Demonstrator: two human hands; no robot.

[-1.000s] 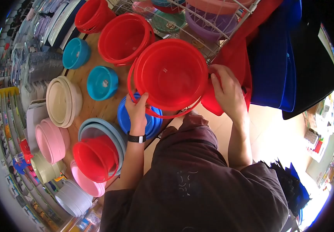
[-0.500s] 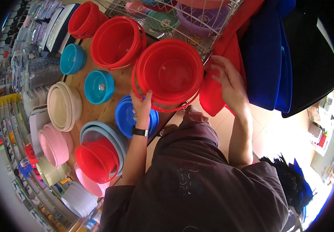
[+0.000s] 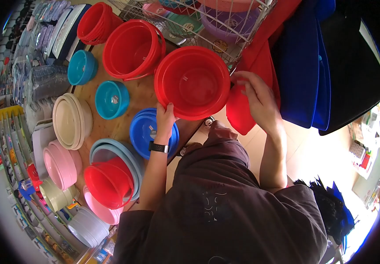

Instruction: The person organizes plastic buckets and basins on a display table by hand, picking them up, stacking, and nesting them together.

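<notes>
Red plastic bucket hangs over the near edge of the wooden table, its rim pinched by the left hand, probably for steadiness; beside it, the right hand, fingers loosely open, apparently bears no weight, though contact is unclear.

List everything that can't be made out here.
Head view: most of the left hand's fingers, hidden behind the held red bucket.
Head view: the print on the blue basin's label, too small.
Head view: the salmon basin at the wire rack, cut off by the top edge.
Head view: floor detail, washed out by glare.
</notes>
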